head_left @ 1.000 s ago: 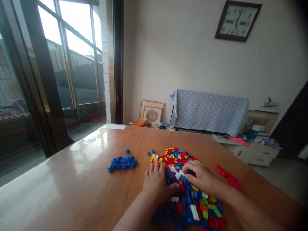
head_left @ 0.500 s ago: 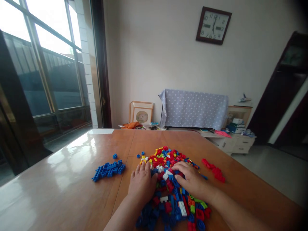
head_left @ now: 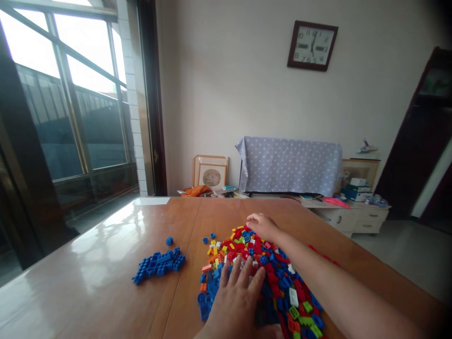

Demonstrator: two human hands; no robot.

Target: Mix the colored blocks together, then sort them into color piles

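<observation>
1. Wooden table (head_left: 106,282), glossy, with a seam running from the near edge to the far edge. All bricks lie on its middle and right part.
2. Mixed brick pile (head_left: 247,245): red, blue, yellow, green and white pieces heaped just right of the seam, reaching from mid-table to the near edge.
3. Left hand (head_left: 236,296): palm down on the near-left part of the pile, fingers straight and spread, released and pressing flat on blue and red bricks. Nothing is gripped.
4. Right hand (head_left: 261,225): stretched to the pile's far side, toward the far edge, knuckles up and fingers curled onto the bricks. Cannot tell whether a piece is pinched. The forearm crosses the pile's right flank.
5. Blue brick cluster (head_left: 158,263): sorted blue only, left of the seam, well apart from the pile. A single blue brick (head_left: 170,240) sits just beyond it. Two small blue round pieces (head_left: 208,238) lie near the pile's far-left fringe.
6. Red bricks (head_left: 312,248): a thin strip shows past the right forearm, toward the right edge, mostly hidden.
7. Writing: the wall clock (head_left: 312,45) has a dark frame and numerals on its face; 10, 11, 12 and 2 read along the top, 8, 7, 6, 5 along the bottom. No brand readable.
8. Behind the table: dotted grey cloth (head_left: 289,165) over a low cabinet, framed pictures (head_left: 211,172) leaning on the wall, tall window (head_left: 70,94) at left.
</observation>
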